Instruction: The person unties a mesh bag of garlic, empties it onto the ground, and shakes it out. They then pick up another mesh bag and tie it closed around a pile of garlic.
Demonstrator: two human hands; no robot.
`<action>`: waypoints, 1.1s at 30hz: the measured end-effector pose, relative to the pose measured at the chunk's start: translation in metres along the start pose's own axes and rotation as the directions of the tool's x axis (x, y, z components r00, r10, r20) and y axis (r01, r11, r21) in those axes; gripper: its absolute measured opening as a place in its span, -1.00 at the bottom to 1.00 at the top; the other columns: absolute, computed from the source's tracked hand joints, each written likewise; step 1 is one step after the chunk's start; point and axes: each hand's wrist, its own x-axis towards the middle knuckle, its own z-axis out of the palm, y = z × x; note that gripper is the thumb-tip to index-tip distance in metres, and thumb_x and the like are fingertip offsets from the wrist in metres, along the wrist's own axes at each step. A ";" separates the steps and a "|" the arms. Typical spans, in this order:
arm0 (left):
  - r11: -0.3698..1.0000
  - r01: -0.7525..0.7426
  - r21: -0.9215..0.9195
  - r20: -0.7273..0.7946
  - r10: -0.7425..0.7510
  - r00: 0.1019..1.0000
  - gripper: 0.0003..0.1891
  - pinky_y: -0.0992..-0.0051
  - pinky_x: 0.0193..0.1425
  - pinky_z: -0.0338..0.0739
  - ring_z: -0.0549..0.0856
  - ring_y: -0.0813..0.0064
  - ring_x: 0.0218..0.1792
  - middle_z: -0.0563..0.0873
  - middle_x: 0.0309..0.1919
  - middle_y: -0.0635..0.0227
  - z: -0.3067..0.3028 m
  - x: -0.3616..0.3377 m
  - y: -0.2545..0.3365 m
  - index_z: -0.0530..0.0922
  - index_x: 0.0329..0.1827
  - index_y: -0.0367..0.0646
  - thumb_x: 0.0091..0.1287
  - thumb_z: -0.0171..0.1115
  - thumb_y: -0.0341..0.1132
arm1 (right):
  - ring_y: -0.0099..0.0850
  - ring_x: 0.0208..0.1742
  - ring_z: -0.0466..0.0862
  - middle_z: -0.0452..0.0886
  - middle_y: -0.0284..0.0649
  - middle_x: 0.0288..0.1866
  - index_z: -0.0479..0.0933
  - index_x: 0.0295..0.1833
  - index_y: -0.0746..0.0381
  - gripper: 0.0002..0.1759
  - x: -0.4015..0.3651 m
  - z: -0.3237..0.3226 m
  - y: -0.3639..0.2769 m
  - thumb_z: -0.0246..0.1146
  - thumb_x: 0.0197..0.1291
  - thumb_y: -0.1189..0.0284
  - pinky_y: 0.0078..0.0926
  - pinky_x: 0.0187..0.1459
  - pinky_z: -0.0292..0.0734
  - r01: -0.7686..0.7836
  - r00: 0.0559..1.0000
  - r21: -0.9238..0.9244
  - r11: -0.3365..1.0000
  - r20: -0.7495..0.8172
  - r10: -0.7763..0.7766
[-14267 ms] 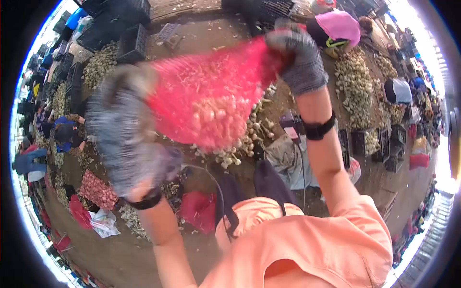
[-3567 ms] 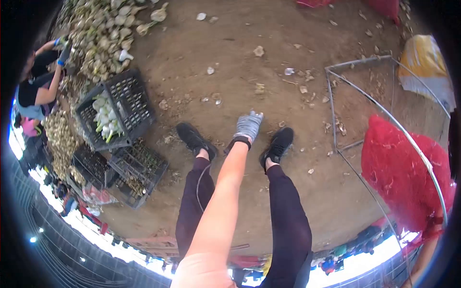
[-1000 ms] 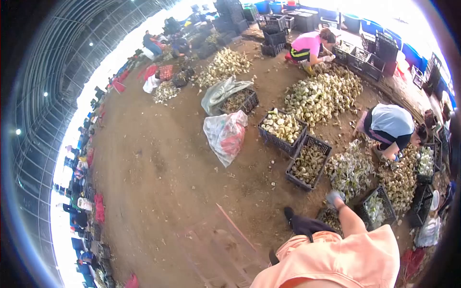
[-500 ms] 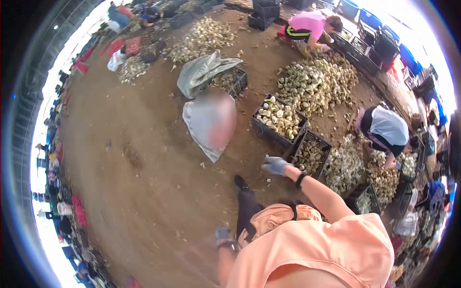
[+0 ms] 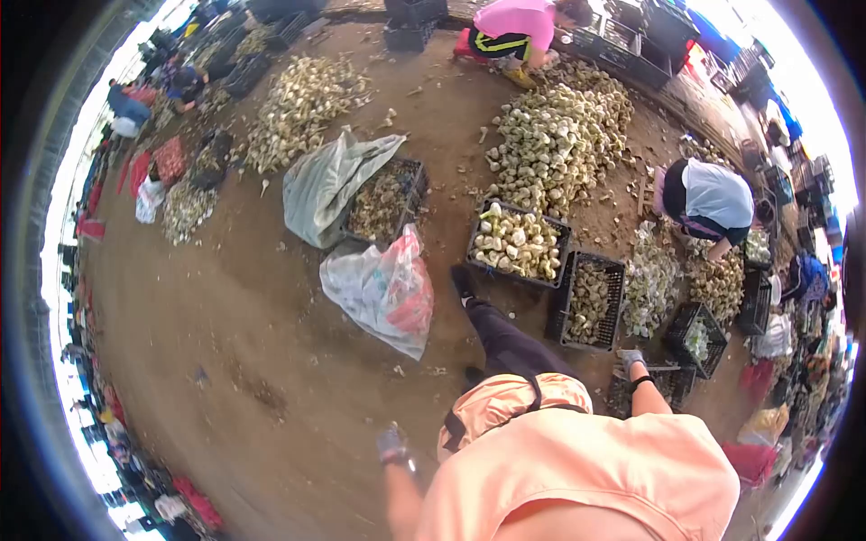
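My left hand (image 5: 394, 447), in a grey glove, hangs low over the dirt floor. It is smeared by motion, so I cannot make out its fingers. My right hand (image 5: 629, 362), also gloved, is at the upper left edge of a black plastic crate (image 5: 672, 380) beside my body. Whether its fingers grip the crate's rim is too small to tell. Just beyond stands a black crate of small brownish bulbs (image 5: 591, 302). Next to that is a crate heaped with garlic bulbs (image 5: 517, 243). Another crate (image 5: 696, 338) with pale contents stands to the right.
A large garlic pile (image 5: 559, 135) lies ahead, with a person in pink (image 5: 514, 27) crouching behind it. Another person (image 5: 717, 194) bends over at the right. A plastic bag (image 5: 379, 288) and a grey sack (image 5: 329, 194) by a crate lie left of my foot.
My right hand has moved from beside the crate of brownish bulbs to the crate near my body. My view has shifted, and my leg now reaches closer to the garlic crate.
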 end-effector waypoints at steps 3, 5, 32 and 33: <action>0.962 0.023 -0.272 0.029 -0.016 0.999 -0.70 0.42 -0.26 0.53 0.59 0.50 -0.36 0.60 -0.35 0.44 0.013 0.020 0.142 0.50 -0.08 -0.03 0.18 0.21 -0.12 | -0.33 -0.36 0.56 0.56 -0.27 -0.36 0.49 -0.30 0.12 -0.83 0.068 0.075 -0.045 0.10 0.15 0.27 -0.26 -0.39 0.49 0.063 0.998 -0.023 0.998 -0.008 -0.064; 0.968 -0.086 -0.237 0.060 0.103 0.993 -0.68 0.49 -0.32 0.52 0.58 0.49 -0.37 0.59 -0.38 0.41 0.031 0.018 0.217 0.49 -0.07 -0.05 0.19 0.21 -0.11 | -0.34 -0.36 0.57 0.56 -0.25 -0.35 0.50 -0.31 0.10 -0.87 0.098 0.122 -0.091 0.09 0.13 0.32 -0.30 -0.38 0.49 0.249 0.968 -0.260 0.933 0.109 -0.228; 0.956 -0.237 0.172 0.271 0.185 0.944 -0.79 0.54 -0.51 0.42 0.52 0.59 -0.53 0.56 -0.51 0.47 0.142 0.204 0.771 0.54 -0.22 -0.11 0.23 0.14 -0.18 | -0.28 -0.41 0.61 0.58 -0.19 -0.36 0.43 -0.09 0.20 -0.80 -0.005 0.299 -0.481 0.11 0.21 0.36 -0.29 -0.38 0.59 -0.031 0.999 0.326 0.945 -0.003 0.033; 0.930 -0.298 0.213 0.340 0.215 0.915 -0.77 0.59 -0.49 0.45 0.52 0.64 -0.53 0.57 -0.48 0.50 0.148 0.216 0.795 0.54 -0.16 -0.11 0.25 0.15 -0.18 | -0.28 -0.41 0.61 0.58 -0.19 -0.36 0.43 -0.09 0.20 -0.80 -0.005 0.305 -0.496 0.11 0.21 0.36 -0.29 -0.38 0.59 -0.049 0.998 0.335 0.941 -0.008 0.055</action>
